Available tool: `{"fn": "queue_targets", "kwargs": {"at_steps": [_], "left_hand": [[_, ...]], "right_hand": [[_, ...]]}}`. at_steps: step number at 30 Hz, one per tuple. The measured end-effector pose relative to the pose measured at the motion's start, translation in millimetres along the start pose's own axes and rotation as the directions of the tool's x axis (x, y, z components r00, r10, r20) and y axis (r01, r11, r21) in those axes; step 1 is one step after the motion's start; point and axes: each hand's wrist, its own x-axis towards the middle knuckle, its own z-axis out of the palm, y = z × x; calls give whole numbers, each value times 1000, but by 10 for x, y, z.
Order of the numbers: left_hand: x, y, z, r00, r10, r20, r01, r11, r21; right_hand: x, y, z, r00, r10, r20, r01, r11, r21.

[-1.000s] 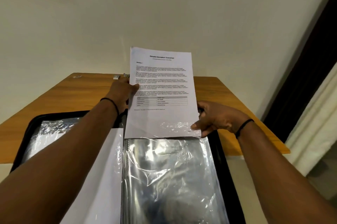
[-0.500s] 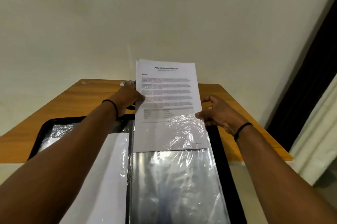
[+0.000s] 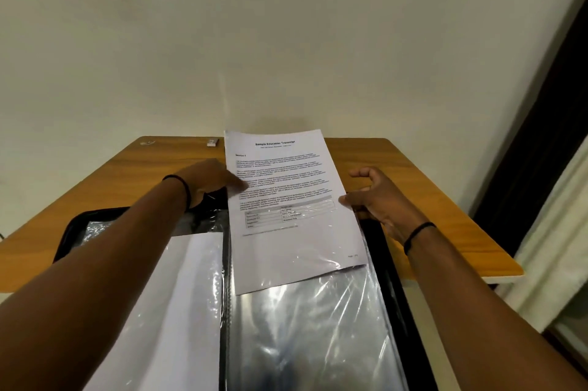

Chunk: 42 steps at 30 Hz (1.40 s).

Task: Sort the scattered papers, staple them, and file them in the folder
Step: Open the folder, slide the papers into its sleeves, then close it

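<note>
Only 1 view here, the head camera, so that's what we go by.

We've got the printed document (image 3: 288,199) partway down into the clear sleeve (image 3: 311,327) on the right-hand page of the open folder (image 3: 386,263), which lies on the wooden table (image 3: 413,174). The lower part of the sheet sits under the plastic, while the top half sticks out toward 12 o'clock, over the folder's far edge. Our left hand (image 3: 213,182) is at 9 o'clock of the sheet, fingers together against its left edge; we can't tell whether it's pinching the paper or the sleeve mouth. Our right hand (image 3: 378,199) is at 3 o'clock, thumb touching the right edge, the other fingers curled loosely apart, so not really clamped on anything.

What could go wrong, as we see it:

- The sheet looks skewed, its bottom edge slanting. If we push like that, a corner probably jams on the sleeve seam and the paper buckles.
- With the right hand so loose, the plastic mouth could close and crease the page.
- The sleeve film looks crinkly and clingy, so friction might stall the slide.
- A small white object (image 3: 212,142) sits at 11 o'clock, well apart, too small to identify.
</note>
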Motion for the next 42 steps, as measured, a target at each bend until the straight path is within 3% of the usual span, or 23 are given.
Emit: {"fn": "queue_targets", "kwargs": {"at_steps": [5,8,16,23,29,34,42], "left_hand": [[144,20,111,982,96,-165,-141,947,-289],[204,27,138,970,80,-228,-172,890,-423],[372,-156,347,987,11,-161,-86,881,-465],[359,-336,330,991,-47,-125,10,959,-284],[287,-363,257,983,106,-147,-119,990,-77],[136,-384,311,983,165,-83,-161,985,59],[-17,-403,585,902,432,17,-423,872,247]], "right_hand": [[30,104,2,1000,-7,29,7,1000,11],[14,192,42,1000,-11,18,11,999,32],[35,400,151,998,-40,39,37,996,87],[42,473,172,997,-76,10,74,992,105],[69,488,164,996,-84,36,80,992,101],[40,481,173,996,-79,31,74,988,137],[-13,481,176,996,-90,22,85,981,175]]}}
